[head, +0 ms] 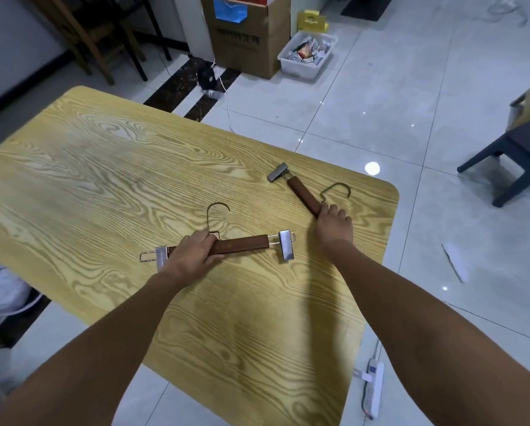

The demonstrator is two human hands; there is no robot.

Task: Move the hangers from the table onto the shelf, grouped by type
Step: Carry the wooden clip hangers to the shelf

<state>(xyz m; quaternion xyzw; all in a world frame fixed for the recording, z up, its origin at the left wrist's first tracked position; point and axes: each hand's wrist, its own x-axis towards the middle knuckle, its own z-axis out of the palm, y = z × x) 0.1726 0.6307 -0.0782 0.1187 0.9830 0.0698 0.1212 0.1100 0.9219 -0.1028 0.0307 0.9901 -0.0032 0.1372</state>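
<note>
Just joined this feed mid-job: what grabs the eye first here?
The left hand grips the nearer hanger by its brown bar at mid-table. The right hand grips the other hanger near the right edge of the yellow wood-grain table. A cardboard box stands on the floor beyond.

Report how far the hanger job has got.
Done: nothing confirmable; the shelf is out of view. In hand: the left hand grips one clip hanger, the right hand a second hanger, both on the table. Left: carrying both to the shelf.
</note>
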